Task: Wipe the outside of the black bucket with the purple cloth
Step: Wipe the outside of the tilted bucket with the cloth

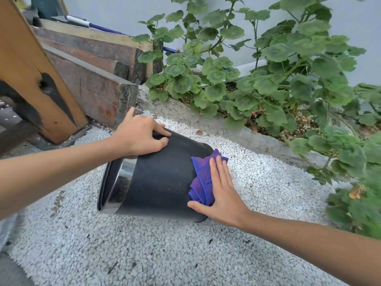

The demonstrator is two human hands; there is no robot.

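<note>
The black bucket (160,178) lies on its side on white gravel, its chrome-rimmed mouth facing left and its base to the right. My left hand (140,137) rests on the upper side of the bucket, fingers bent over the curve. My right hand (220,193) presses the bunched purple cloth (201,178) flat against the bucket's wall near the base, with straight fingers on top of the cloth.
White gravel (144,254) covers the ground all around. Stacked wooden beams (92,65) and a leaning plank (31,69) stand at the left rear. A leafy green plant (278,79) in a concrete-edged bed fills the right and back.
</note>
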